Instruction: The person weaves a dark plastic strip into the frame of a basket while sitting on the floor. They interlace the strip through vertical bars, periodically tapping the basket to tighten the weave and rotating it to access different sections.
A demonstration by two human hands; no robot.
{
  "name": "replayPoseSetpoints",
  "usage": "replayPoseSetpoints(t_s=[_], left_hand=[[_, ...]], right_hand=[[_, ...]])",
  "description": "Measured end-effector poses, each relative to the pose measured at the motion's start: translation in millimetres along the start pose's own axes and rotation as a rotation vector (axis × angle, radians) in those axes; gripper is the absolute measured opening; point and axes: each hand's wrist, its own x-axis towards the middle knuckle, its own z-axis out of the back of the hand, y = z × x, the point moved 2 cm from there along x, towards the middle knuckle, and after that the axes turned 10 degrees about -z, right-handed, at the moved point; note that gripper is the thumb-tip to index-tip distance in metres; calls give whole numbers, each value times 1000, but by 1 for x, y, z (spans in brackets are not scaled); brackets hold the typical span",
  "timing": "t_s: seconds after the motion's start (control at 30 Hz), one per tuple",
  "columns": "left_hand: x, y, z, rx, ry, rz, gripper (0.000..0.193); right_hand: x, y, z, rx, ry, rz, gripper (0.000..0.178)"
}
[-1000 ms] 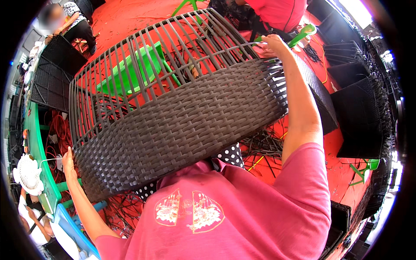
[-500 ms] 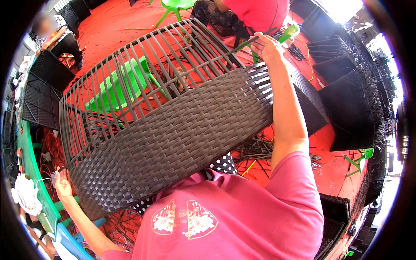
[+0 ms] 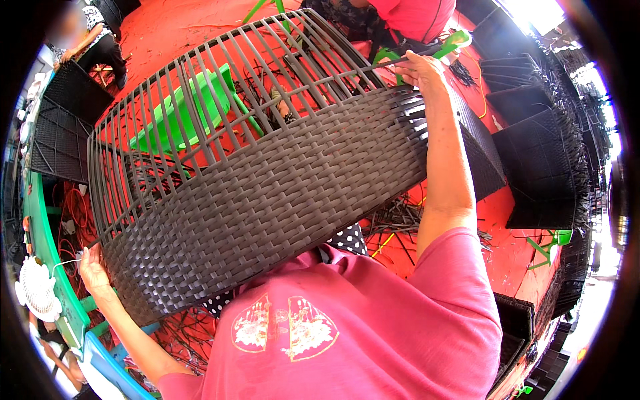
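Observation:
A large dark brown wicker piece (image 3: 267, 180), like a furniture panel, leans across my lap. Its near part is closely woven, while beyond that bare upright strands (image 3: 247, 73) stand spaced apart. A flat rattan strip (image 3: 313, 87) runs crosswise through those strands. At the far right edge my right hand (image 3: 423, 75) is closed on the strip's end in a pinch. My left hand (image 3: 95, 272) is at the near left edge, fingers closed around what looks like the same strip's other end; its fingertips are partly hidden.
Through the strands shows a green plastic stool (image 3: 183, 113) on the red floor covering. Loose strips (image 3: 393, 223) litter the floor. Dark woven panels (image 3: 540, 163) stand at right. A white fan (image 3: 38, 289) is at left. Two people sit beyond, one in a red top (image 3: 417, 17).
The wicker piece sits slightly higher in view. My right hand has shifted a little to the right, my left slightly up and left; both keep their grip.

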Motion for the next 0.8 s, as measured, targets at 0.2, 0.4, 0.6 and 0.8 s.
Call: replayPoseSetpoints(t_s=[0.2, 0.4, 0.6, 0.8], left_hand=[[-23, 4, 12, 40, -280, 89, 25], [-31, 15, 46, 43, -158, 54, 28], [-20, 22, 83, 9, -380, 295, 26], [-26, 20, 93, 89, -199, 473, 97]], right_hand=[[-30, 3, 5, -457, 32, 158, 28], [-18, -14, 20, -415, 58, 42, 29], [-5, -23, 22, -386, 90, 61, 22], [-23, 11, 39, 17, -214, 303, 16]])
